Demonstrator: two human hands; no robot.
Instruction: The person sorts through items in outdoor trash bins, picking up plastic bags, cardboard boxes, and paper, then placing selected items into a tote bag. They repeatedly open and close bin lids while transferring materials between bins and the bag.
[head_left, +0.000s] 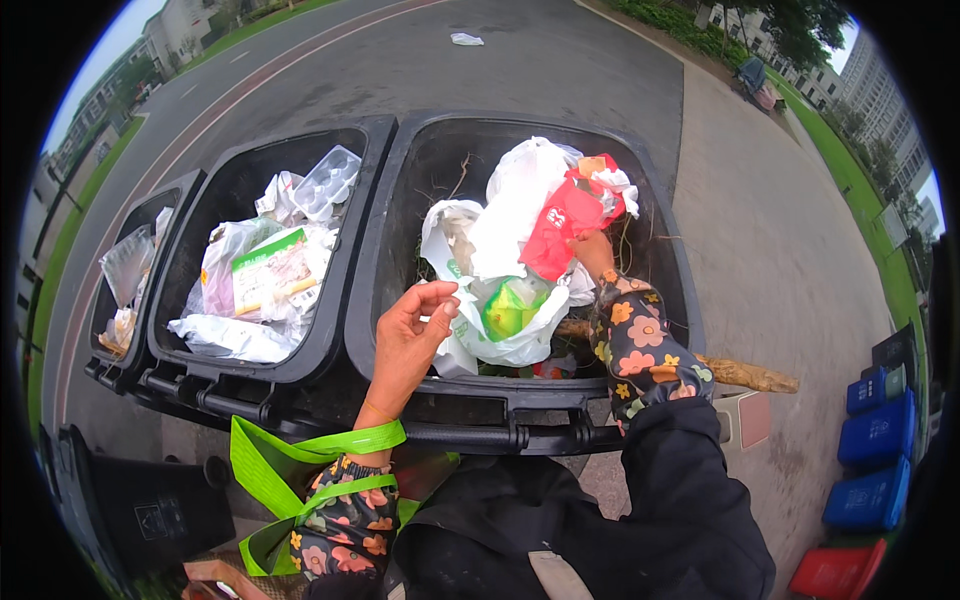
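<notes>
My right hand (594, 253) reaches into the large black wheeled bin and grips the lower edge of a red plastic bag (559, 225) with white print. My left hand (411, 334) hovers at the bin's near left side, its fingers curled and nothing seen between them. Its fingertips are close to the rim of an opened white plastic bag (525, 341), which contains a yellow-green packet (514, 307). Behind that lies a bulging white plastic bag (525, 180). A bright green tote bag (270, 465) hangs by its straps from my left forearm.
Two more black bins (356, 247) with mixed rubbish stand to the left. A wooden stick (750, 373) pokes out at the right. Dry twigs (461, 176) lie inside the large bin. Blue bins (874, 435) and a red bin (836, 570) line the far right. A white scrap (467, 39) lies on the road.
</notes>
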